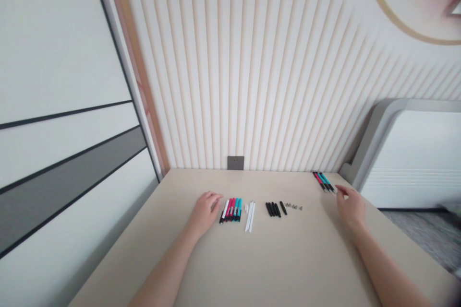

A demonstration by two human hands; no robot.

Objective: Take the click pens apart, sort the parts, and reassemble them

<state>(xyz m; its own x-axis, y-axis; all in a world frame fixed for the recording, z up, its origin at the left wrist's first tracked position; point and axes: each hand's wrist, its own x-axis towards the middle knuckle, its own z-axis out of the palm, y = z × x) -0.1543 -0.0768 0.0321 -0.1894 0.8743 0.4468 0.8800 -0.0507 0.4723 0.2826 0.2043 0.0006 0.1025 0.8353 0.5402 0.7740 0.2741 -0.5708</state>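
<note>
My left hand (206, 212) rests on the table beside a row of pen barrels (232, 210) in white, pink and teal with black lower parts. Its fingers are loosely bent, apart, and point right, with nothing visible in them. At the back right, a few assembled pens (323, 182) in pink, teal and black lie side by side. My right hand (350, 206) is next to their near ends, thumb and forefinger slightly apart; whether it touches them is hard to tell. White refill tubes (250, 217), small white pieces (246, 208), black grips (272, 209) and small metal tips (294, 206) lie between the hands.
The beige table (245, 268) meets a ribbed wall (223, 67) with a dark socket (236, 162) just above its back edge. A white cabinet (65, 163) stands on the left. To the right is a grey-white padded headboard or bed end (414, 153).
</note>
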